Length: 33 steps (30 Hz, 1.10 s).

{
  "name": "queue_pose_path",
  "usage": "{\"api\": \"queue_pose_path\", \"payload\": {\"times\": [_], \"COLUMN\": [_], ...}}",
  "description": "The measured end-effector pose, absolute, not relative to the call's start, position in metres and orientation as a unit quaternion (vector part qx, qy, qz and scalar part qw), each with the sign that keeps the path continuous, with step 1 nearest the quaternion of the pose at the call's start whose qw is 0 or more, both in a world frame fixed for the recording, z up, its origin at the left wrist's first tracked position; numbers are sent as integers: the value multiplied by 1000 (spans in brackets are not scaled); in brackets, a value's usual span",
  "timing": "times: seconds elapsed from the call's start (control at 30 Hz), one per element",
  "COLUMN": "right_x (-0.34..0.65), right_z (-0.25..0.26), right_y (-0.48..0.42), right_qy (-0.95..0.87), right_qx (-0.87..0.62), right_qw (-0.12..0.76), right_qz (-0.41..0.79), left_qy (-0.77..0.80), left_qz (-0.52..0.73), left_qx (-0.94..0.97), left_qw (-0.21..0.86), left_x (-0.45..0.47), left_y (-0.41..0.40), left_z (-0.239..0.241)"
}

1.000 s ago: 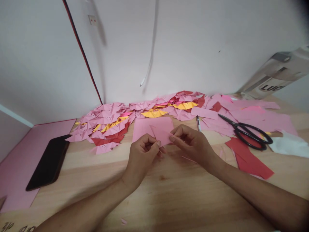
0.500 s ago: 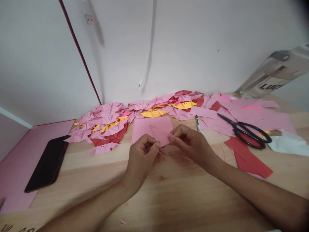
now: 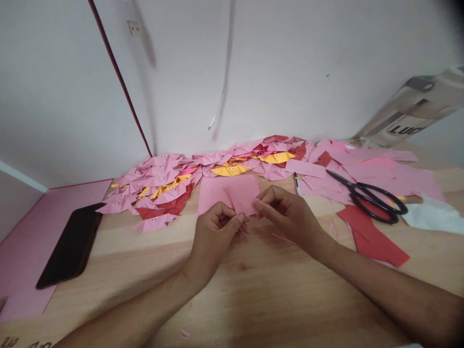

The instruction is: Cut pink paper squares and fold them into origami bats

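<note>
Between my hands is a folded piece of pink paper (image 3: 242,205), its outline blending with the pink sheets behind it. My left hand (image 3: 218,227) pinches its left side between thumb and fingers. On the other side, my right hand (image 3: 281,210) pinches the right corner with thumb and forefinger. Just beyond them a stack of square pink sheets (image 3: 213,192) lies flat on the table. Folded paper figures with small drawn dots, such as a yellow one (image 3: 231,170), form a long heap behind the stack.
Black-handled scissors (image 3: 377,198) lie at right on pink paper scraps (image 3: 406,176), near red paper pieces (image 3: 375,237). A pen (image 3: 297,184) lies right of the stack. At left, a black phone (image 3: 70,246) rests partly on a pink sheet (image 3: 21,261). A white cable (image 3: 226,72) hangs along the wall.
The folded pink paper has tilted between my fingers, and its raised point shows narrower. Both hands stay in nearly the same place, still pinching.
</note>
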State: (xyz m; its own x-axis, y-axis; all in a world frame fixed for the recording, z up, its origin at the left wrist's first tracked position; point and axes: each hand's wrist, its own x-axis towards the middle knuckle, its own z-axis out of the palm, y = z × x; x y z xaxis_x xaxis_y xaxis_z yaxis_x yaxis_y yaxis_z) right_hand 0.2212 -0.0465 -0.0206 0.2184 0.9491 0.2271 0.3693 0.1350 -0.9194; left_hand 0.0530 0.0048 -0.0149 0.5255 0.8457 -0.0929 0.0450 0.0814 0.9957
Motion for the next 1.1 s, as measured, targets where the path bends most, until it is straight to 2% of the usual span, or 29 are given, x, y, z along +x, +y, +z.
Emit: {"api": "queue_pose_path", "payload": {"times": [0.37,0.57,0.7,0.93,1.1], "right_x": [225,226,225,223,221], "right_z": [-28,-22,-20,-21,-18], "right_y": [-43,-43,-43,-45,-46], "right_qy": [-560,-570,-572,-584,-585], "right_qx": [-583,-590,-610,-604,-601], "right_qw": [498,449,438,438,440], "right_qz": [312,353,330,320,323], "left_qy": [371,356,356,389,397], "left_qz": [296,262,259,309,323], "left_qx": [613,658,668,679,652], "left_qw": [631,609,599,541,559], "left_x": [53,51,52,53,53], "left_y": [6,7,6,11,11], "left_z": [-16,-19,-20,-14,-14]}}
